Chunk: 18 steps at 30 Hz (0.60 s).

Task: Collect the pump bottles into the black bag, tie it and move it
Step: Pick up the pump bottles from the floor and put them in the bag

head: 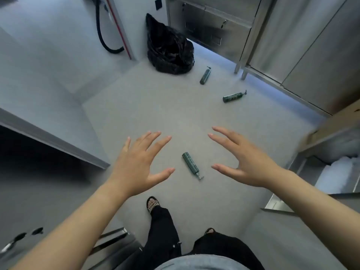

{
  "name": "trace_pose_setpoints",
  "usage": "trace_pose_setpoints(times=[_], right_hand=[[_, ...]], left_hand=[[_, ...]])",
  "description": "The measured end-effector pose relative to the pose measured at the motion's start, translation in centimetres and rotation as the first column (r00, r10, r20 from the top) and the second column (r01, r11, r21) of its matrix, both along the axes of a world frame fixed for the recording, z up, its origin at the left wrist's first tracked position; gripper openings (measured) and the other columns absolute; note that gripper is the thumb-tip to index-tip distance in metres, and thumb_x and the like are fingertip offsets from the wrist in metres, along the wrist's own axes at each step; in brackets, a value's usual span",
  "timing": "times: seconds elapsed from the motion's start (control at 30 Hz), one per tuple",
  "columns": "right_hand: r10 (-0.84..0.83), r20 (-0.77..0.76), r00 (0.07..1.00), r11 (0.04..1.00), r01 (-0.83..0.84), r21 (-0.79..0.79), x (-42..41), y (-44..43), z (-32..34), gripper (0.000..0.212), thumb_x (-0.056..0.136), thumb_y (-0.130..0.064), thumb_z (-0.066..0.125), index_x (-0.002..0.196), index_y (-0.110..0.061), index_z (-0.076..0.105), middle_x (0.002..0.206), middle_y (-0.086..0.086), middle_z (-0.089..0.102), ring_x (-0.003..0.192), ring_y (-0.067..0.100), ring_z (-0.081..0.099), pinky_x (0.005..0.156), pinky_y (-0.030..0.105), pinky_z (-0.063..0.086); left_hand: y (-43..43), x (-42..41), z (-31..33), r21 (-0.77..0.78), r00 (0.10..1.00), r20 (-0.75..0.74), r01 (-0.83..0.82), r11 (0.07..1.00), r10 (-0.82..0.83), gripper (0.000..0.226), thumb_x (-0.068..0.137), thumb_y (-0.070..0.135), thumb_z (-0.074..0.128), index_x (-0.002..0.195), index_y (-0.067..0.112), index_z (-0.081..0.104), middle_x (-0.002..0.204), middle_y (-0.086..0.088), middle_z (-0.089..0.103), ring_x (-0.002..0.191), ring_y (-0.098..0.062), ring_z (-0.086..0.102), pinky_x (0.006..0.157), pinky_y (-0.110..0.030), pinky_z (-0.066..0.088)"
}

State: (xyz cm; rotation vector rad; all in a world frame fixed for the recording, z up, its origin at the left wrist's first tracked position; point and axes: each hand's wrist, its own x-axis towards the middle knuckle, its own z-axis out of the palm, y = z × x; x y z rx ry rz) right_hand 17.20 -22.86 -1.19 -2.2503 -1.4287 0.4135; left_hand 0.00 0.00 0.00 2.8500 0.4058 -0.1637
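Three dark green pump bottles lie on the grey floor. The nearest bottle [191, 164] lies between my hands, pump end toward me. A second bottle [205, 75] lies just right of the black bag [169, 45], which stands crumpled at the far wall. The third bottle [233, 96] lies further right, near the steel cabinets. My left hand [140, 164] and my right hand [245, 158] hover above the floor on either side of the nearest bottle, fingers spread, holding nothing.
Stainless steel cabinets [292, 45] on legs line the right side. A grey counter edge [50, 139] runs along the left. A black hose [105, 36] and a red-handled pole [118, 30] hang in the far left corner. My sandalled foot [153, 204] stands below the nearest bottle.
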Motion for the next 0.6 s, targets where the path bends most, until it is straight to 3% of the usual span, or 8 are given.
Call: trace_pose_setpoints(times=[0.33,0.47,0.6], right_hand=[[-0.147,-0.067,0.987,0.988,0.149,0.032,-0.4,14.8,-0.9,0.064,0.085,-0.051,0.057,0.142,-0.03,0.036,0.149,-0.008,0.035,0.136,0.012,0.033,0.109,0.029,0.03],[-0.184,-0.08,0.98,0.981,0.188,0.055,0.8,18.8,-0.8,0.063,0.084,-0.053,0.054,0.14,-0.029,0.038,0.145,-0.009,0.04,0.133,0.009,0.036,0.107,0.023,0.027],[-0.252,-0.114,0.961,0.966,0.256,0.029,2.7,20.9,-1.2,0.065,0.084,-0.061,0.048,0.14,-0.03,0.038,0.145,-0.01,0.039,0.135,0.009,0.035,0.11,0.027,0.027]], left_hand=[[13.9,3.0,-1.3,-0.007,0.997,0.052,0.063,0.998,-0.062,0.079,0.074,0.078,0.024,0.144,0.041,0.026,0.152,0.005,0.033,0.143,-0.017,0.024,0.114,-0.055,0.012],[18.7,5.4,-1.3,-0.007,0.995,0.058,0.082,0.997,-0.082,0.08,0.073,0.079,0.024,0.143,0.042,0.025,0.151,0.006,0.034,0.143,-0.016,0.024,0.114,-0.055,0.012],[21.6,8.0,-2.1,-0.038,0.993,0.032,0.111,0.993,-0.11,0.079,0.073,0.079,0.025,0.143,0.042,0.025,0.151,0.007,0.035,0.142,-0.015,0.025,0.114,-0.056,0.012]])
